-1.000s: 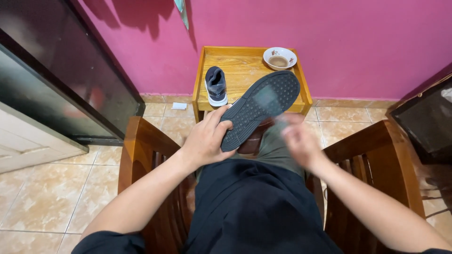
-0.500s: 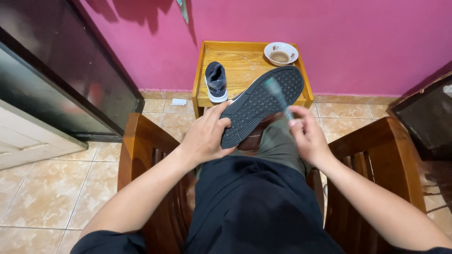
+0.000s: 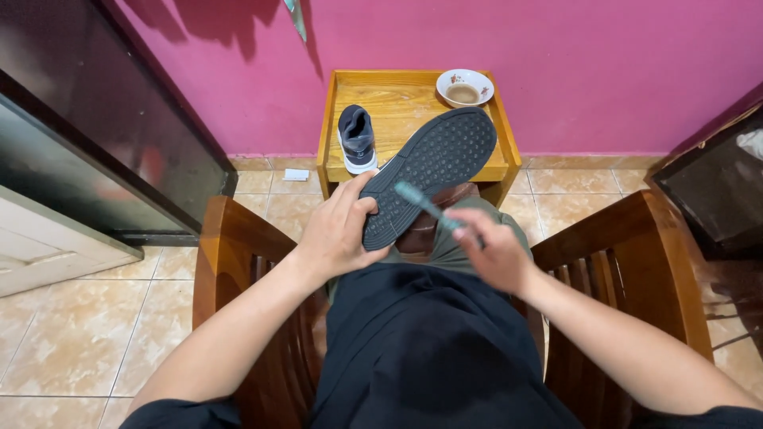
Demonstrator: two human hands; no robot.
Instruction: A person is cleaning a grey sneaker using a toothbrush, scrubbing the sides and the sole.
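Observation:
My left hand (image 3: 340, 232) grips the heel end of a dark shoe (image 3: 433, 171), held sole-up over my lap so the studded black sole faces me. In my right hand (image 3: 494, 253) is a pale blue-green toothbrush (image 3: 425, 203), its head lying against the middle of the sole. The matching dark shoe (image 3: 356, 138) with a white sole edge stands upright on the left side of a small wooden table (image 3: 397, 99) in front of my knees.
A small patterned bowl (image 3: 464, 86) with brown liquid sits at the table's back right corner. Behind it rises a pink wall (image 3: 588, 63). I sit in a wooden chair with armrests (image 3: 620, 238). A dark cabinet (image 3: 95, 135) stands to the left, tiled floor (image 3: 71, 334) below.
My right hand has come into focus with the toothbrush and moved its head down across the sole towards the heel. The shoe has tilted slightly in my left hand.

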